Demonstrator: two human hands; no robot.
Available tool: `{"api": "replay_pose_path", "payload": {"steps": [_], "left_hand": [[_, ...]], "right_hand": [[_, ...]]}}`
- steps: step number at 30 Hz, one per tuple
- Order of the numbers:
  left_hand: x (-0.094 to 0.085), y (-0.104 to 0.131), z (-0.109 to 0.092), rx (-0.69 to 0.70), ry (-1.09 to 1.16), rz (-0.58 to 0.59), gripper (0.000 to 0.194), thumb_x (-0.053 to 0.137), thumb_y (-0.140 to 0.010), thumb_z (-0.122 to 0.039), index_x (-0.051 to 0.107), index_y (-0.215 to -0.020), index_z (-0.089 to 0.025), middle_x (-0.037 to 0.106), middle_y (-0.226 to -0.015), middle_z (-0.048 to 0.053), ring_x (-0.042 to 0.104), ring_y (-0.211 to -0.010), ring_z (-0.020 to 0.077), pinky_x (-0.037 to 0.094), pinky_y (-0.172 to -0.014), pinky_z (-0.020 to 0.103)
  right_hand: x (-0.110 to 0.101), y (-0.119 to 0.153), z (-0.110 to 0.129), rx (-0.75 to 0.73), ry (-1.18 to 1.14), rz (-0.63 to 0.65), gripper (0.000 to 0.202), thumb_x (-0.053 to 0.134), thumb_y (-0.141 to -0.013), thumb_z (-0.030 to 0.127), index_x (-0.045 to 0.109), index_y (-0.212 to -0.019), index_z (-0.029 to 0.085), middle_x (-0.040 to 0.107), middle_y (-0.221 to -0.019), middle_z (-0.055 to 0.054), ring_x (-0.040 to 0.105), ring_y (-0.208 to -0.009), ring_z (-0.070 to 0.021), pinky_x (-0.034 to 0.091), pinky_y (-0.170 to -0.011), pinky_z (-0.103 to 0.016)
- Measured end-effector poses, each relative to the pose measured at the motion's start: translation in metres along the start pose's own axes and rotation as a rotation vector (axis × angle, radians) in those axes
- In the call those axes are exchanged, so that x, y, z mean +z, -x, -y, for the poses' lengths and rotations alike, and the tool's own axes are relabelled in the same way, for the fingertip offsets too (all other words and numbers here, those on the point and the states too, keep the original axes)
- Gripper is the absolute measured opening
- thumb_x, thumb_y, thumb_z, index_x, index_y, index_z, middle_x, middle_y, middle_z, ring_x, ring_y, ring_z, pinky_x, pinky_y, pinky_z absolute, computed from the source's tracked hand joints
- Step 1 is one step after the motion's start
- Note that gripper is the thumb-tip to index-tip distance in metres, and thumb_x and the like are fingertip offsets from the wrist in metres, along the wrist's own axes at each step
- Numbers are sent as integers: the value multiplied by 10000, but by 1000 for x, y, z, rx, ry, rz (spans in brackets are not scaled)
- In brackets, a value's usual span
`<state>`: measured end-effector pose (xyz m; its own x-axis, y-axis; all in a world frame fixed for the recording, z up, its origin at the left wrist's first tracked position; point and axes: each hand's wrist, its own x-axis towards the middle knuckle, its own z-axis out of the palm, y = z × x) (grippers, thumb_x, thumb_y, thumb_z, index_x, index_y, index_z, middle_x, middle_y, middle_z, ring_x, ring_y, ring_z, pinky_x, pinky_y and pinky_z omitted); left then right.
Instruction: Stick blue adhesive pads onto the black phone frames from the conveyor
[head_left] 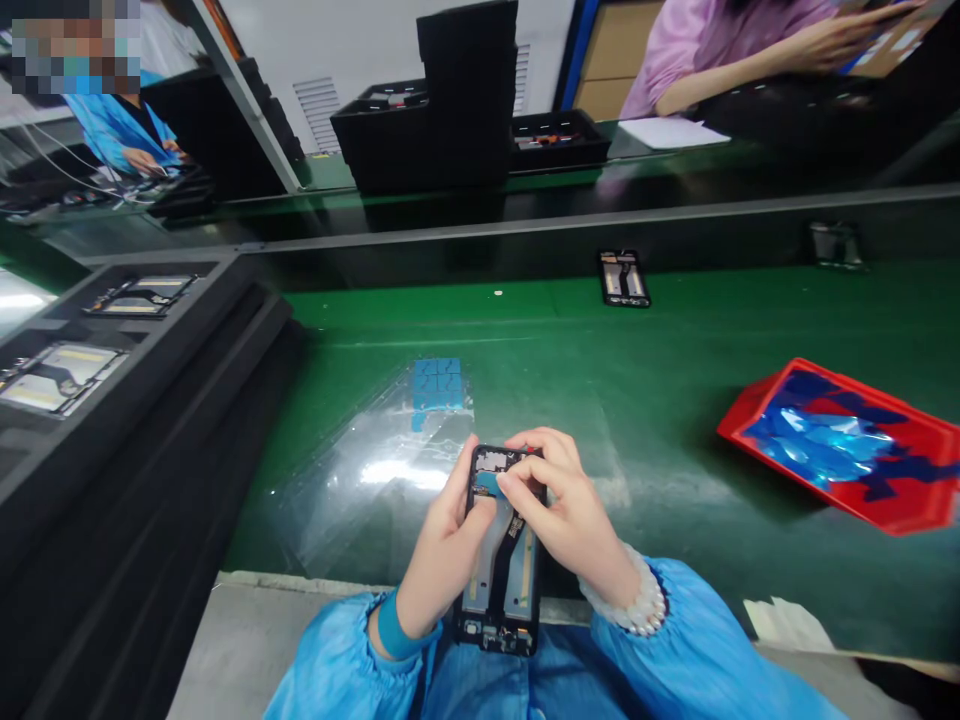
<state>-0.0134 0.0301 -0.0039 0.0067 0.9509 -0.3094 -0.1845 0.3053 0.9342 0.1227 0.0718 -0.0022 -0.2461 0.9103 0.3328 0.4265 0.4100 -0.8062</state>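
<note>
An opened phone body [517, 570], with a black ribbon cable down its middle, is held over the front edge of the bench. My left hand [450, 530] grips its left side, the thumb lying across the upper part. My right hand [562, 500] reaches over from the right, its thumb and index finger pinched at a small blue sticker [489, 484] near the top of the phone. Whether the sticker is pressed down or lifted, I cannot tell. Just beyond my hands lies a clear plastic sheet [352, 480] bearing several blue stickers [437, 383].
To the right stands a red bin [915, 510] with blue film pieces [825, 445] inside. Another phone body [624, 278] lies at the back of the green bench. Stacked black foam trays [247, 290] rise on the left. Two people work beyond the rail.
</note>
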Motion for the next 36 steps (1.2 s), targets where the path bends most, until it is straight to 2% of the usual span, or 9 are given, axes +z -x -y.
{"api": "replay_pose_path", "payload": {"steps": [3,9,14,17,20,23,36], "left_hand": [[0,0,0,6,-30,3,577,508,-858,-211,315,-1397,-278,351,-1464,-17,340,-1330,193,245,-1117,337],[2,1,-1,-3,-32,7,581,504,-859,-213,305,-1402,-262,370,-1454,-13,354,-1322,182,257,-1110,315],[0,2,1,16,-33,11,552,502,-866,-232,333,-1389,-286,389,-1445,-23,345,-1326,179,257,-1105,296],[0,4,0,38,-73,-14,481,490,-877,-246,404,-1348,-291,413,-1430,-35,331,-1332,159,253,-1097,261],[3,5,-4,86,-145,-33,326,445,-903,-288,546,-1212,-262,542,-1318,-12,464,-1229,160,333,-1034,249],[7,5,-10,133,-216,-34,255,412,-919,-291,599,-1080,-229,624,-1178,7,573,-1056,155,403,-937,250],[15,5,-8,229,-386,-144,193,400,-901,-216,582,-962,-193,667,-941,26,612,-877,159,453,-795,256]], "right_hand": [[0,0,1,-14,7,-5,202,543,-829,233,559,-629,209,564,-937,-63,453,-1010,-224,407,-854,-400],[0,0,1,-28,7,-5,202,543,-827,220,548,-626,210,564,-922,-57,454,-996,-222,401,-854,-404],[0,0,2,-26,8,2,201,540,-832,216,546,-630,208,560,-919,-53,452,-1001,-219,399,-849,-393],[-1,1,2,-36,7,-2,197,541,-834,210,544,-637,207,556,-918,-54,453,-1004,-216,398,-853,-389],[-2,1,2,-53,6,-5,192,546,-834,209,546,-643,204,553,-915,-56,459,-1004,-214,398,-863,-389],[-4,2,2,-68,9,-10,183,547,-835,207,552,-652,202,555,-910,-55,473,-994,-209,407,-853,-376],[-8,5,9,-112,106,-12,150,519,-849,195,564,-706,203,565,-945,-67,498,-975,-213,418,-829,-388]]}}
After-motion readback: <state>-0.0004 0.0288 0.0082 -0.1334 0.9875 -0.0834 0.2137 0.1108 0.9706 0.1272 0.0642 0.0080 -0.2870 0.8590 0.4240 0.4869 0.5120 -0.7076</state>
